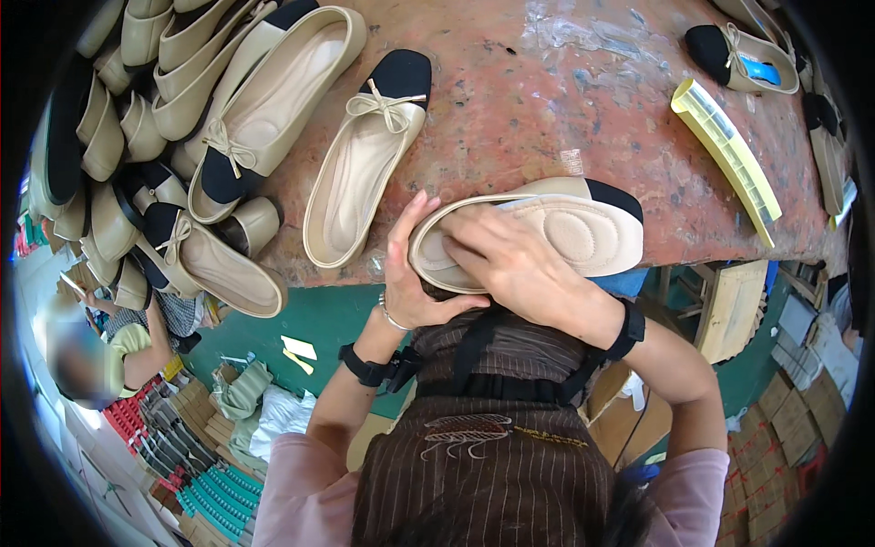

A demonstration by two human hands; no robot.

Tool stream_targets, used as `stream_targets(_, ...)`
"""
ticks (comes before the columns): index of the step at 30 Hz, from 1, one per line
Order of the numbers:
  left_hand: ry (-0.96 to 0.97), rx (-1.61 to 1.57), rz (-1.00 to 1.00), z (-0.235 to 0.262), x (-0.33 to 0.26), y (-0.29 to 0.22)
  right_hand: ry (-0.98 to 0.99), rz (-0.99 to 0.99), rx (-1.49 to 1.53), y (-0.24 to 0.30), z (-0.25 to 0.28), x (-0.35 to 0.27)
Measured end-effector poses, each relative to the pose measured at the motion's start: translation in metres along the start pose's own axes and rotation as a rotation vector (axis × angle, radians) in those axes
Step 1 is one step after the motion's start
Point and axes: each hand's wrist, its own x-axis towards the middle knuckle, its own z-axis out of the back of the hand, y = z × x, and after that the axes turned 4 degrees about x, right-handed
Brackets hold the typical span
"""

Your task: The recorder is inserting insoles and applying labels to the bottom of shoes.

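Note:
A beige ballet flat with a black toe cap lies sideways at the table's near edge, toe to the right. A pale cushioned insole sits over it, its broad front end outside the opening and lying over the toe. My left hand wraps the heel end, thumb along the near side and fingers on the far side. My right hand reaches over the insole, its fingers curled down into the heel part; their tips are partly hidden.
Another beige flat with a bow stands just left. Many similar shoes are heaped at the far left. A curved yellow strip lies at right, with more flats beyond. Another person is at lower left.

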Motion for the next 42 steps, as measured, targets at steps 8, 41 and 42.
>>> stream_targets(8,0.083,-0.045,0.042,0.018,0.015,-0.001,0.217,-0.020,0.009,0.004,-0.001,0.005)
stream_targets(41,0.638,0.693,0.109,-0.042,0.037,-0.101,-0.349,-0.501,-0.356,0.048,0.017,-0.049)
stream_targets(42,0.642,0.689,0.108,-0.041,0.038,-0.101,-0.369,-0.492,-0.439,0.041,0.016,-0.042)
